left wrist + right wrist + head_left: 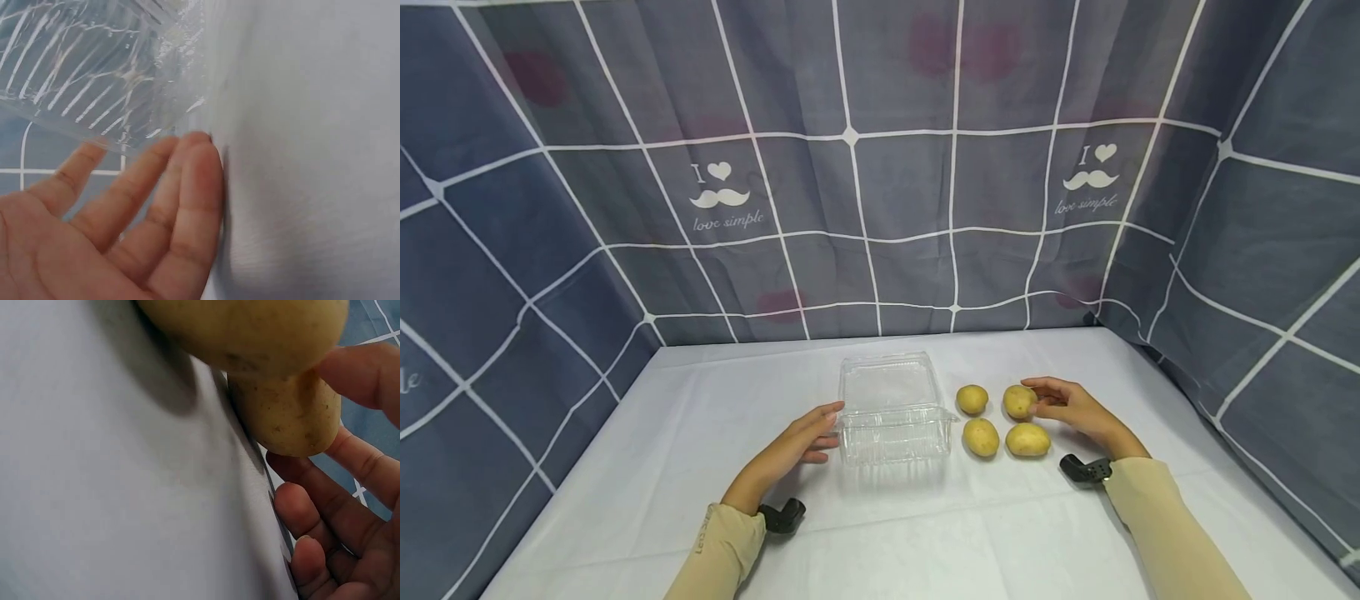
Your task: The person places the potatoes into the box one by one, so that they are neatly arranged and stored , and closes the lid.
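A clear plastic clamshell container (pixel 895 437) lies on the table with its lid (pixel 889 382) folded back. My left hand (pixel 801 437) is at its left side, fingers extended and fingertips against or very near the wall; in the left wrist view, the hand (pixel 144 219) shows below the ribbed plastic (pixel 81 69). To the right of the container are several yellow potatoes. With thumb on one side and fingers on the other, my right hand (pixel 1078 410) holds the back right potato (pixel 1018 402). In the right wrist view, a nearer potato (pixel 250 331) partly covers the held potato (pixel 284 415).
The back left potato (pixel 972 399), front left potato (pixel 981 437) and front right potato (pixel 1028 440) rest close together. A white cloth (pixel 925 533) covers the table. Dark gridded curtains (pixel 895 183) hang behind it and along both sides.
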`<state>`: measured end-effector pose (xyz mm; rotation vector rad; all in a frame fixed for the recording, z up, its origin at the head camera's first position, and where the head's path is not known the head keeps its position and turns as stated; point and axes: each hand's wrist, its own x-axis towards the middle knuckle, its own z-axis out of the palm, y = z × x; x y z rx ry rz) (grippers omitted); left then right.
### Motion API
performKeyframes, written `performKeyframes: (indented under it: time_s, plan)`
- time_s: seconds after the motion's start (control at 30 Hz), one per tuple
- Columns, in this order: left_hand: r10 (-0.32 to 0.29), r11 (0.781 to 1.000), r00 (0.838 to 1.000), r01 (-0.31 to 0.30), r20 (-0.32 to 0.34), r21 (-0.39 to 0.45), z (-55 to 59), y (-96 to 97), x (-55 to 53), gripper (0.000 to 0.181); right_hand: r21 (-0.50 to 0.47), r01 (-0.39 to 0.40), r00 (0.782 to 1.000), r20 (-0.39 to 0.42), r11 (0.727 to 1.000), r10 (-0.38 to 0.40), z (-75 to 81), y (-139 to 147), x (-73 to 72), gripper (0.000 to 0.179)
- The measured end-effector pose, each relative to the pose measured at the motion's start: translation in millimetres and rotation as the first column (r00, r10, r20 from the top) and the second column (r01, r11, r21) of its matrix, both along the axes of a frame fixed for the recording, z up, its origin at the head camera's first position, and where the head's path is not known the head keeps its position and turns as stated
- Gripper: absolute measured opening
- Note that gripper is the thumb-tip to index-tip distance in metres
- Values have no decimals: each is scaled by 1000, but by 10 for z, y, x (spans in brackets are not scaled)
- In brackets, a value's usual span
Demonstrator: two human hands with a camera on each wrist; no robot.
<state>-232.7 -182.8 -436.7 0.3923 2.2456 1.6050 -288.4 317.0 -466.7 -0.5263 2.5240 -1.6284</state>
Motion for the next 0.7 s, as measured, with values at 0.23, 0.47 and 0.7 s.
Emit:
performKeyframes:
  time_s: [0.23, 0.47, 0.7]
  plan:
    - [-63, 996, 998, 61, 17, 57, -23, -18, 16, 69, 25, 3, 1000, 13, 1000, -3, -16, -24, -6, 61]
    - [-91, 995, 996, 90, 20, 45, -26, -24, 1, 71, 40, 23, 999, -26, 999, -22, -30, -49, -2, 60]
    - [-131, 990, 991, 131, -10, 58, -55, -60, -18, 73, 80, 67, 997, -45, 994, -64, -40, -76, -14, 59]
